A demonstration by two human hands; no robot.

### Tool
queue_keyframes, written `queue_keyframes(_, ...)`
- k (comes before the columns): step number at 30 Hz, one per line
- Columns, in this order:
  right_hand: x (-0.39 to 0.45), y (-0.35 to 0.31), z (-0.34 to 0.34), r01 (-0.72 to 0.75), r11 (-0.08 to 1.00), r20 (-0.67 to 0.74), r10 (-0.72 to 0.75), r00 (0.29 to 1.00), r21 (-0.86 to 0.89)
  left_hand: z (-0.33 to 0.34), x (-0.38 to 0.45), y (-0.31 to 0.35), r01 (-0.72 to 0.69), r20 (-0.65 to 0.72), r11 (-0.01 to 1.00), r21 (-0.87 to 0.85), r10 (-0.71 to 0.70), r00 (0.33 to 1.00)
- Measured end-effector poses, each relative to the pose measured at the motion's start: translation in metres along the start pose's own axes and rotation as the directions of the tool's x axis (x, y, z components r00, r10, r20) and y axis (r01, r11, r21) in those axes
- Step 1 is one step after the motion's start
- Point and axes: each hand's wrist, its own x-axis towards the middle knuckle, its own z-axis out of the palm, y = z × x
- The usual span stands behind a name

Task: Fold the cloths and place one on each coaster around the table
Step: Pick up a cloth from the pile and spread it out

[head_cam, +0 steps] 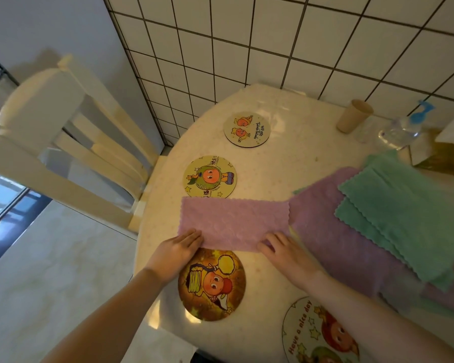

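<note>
your left hand (180, 248) pinches the near left corner of the folded purple cloth (233, 222), fingers curled over its edge, and your right hand (281, 251) pinches the near right corner the same way. the cloth lies flat as a long strip close to the table's (286, 163) left edge, its near edge just overlapping the top of the orange coaster (212, 284) that sits at the near left edge. its far edge touches the yellow coaster with the green figure (210, 176), which lies further along the left edge. a third coaster with two small orange figures (247, 129) sits near the far left corner, apart from the others. a fourth coaster reading "have a nice day" (317, 331) lies at the near edge, partly under your right forearm.

to the right of the strip, an unfolded purple cloth (336, 231) is spread out, touching the strip's right end, and a stack of green cloths (404, 213) lies on top of it toward the right edge.

at the far right of the table stand a tan paper cup (354, 119), a clear plastic bottle with a blue top (401, 132) and a tissue box (446, 150). a cream wooden chair (71, 142) stands beside the table's left edge.
</note>
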Motion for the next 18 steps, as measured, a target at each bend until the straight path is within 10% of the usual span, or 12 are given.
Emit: queue_keyframes(18,-0.079,-0.103,-0.006,0.190,0.928,-0.105,-0.165,0.981,0.320,0.024,-0.029,0.107,-0.114,-0.095,0.990,-0.087,0.106,0.990)
